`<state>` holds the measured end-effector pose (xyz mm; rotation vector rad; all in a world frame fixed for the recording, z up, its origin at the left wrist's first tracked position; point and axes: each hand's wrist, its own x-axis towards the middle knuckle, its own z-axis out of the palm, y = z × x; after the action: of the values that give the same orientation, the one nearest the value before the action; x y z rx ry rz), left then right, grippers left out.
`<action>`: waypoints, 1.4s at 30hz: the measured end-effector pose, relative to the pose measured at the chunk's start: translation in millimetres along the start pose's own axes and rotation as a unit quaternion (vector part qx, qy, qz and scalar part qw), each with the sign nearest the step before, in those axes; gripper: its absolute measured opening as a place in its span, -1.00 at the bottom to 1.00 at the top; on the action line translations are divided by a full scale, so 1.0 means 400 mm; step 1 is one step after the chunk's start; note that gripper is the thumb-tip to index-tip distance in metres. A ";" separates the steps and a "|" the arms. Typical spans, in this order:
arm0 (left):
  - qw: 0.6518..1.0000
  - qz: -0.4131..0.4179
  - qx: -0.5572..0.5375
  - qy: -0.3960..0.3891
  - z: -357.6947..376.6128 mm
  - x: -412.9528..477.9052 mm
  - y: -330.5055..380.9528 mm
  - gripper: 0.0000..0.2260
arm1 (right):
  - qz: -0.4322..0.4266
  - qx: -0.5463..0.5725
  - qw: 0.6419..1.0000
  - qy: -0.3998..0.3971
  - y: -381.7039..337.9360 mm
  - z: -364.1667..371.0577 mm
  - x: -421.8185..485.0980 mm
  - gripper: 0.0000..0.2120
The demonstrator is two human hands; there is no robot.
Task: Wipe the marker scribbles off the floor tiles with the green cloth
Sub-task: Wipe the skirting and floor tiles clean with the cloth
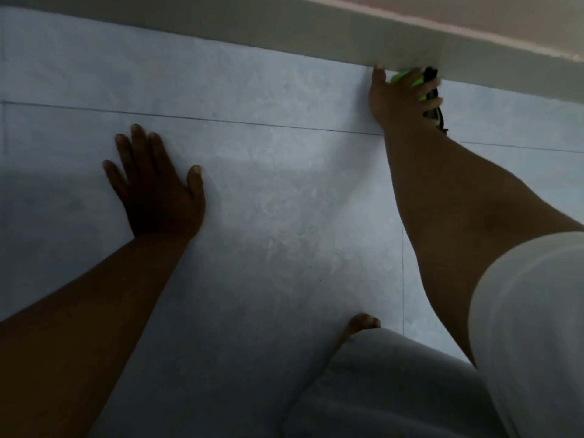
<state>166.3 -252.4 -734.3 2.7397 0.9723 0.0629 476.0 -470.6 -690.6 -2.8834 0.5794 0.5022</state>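
The green cloth is bunched under the right hand, pressed to the floor tiles right where they meet the skirting. The fingers curl over it, closed around the fabric, and only slivers of green show between them. Dark marker scribbles lie just beyond those fingers, on the side away from the thumb. Well apart from that hand, the left hand lies flat on the tiles, fingers spread wide, holding nothing. A bare foot shows near the right forearm.
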 end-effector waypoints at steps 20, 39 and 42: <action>0.998 -0.054 0.015 0.016 -0.083 -0.076 -0.337 -0.44 | -0.658 -0.148 0.738 -0.026 -0.040 0.321 -0.787 -0.46; 0.997 -0.069 0.025 -0.013 -0.089 -0.073 -0.338 -0.43 | -0.316 -0.074 0.945 0.046 0.138 0.331 -0.749 -0.23; 0.998 -0.054 0.012 -0.027 -0.097 -0.071 -0.352 -0.44 | -0.275 -0.044 0.960 0.042 0.047 0.383 -0.844 -0.24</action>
<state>52.9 -156.1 -728.3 2.6905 1.1103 -0.0411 130.3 -337.5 -715.4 -2.9704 -0.2493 0.3232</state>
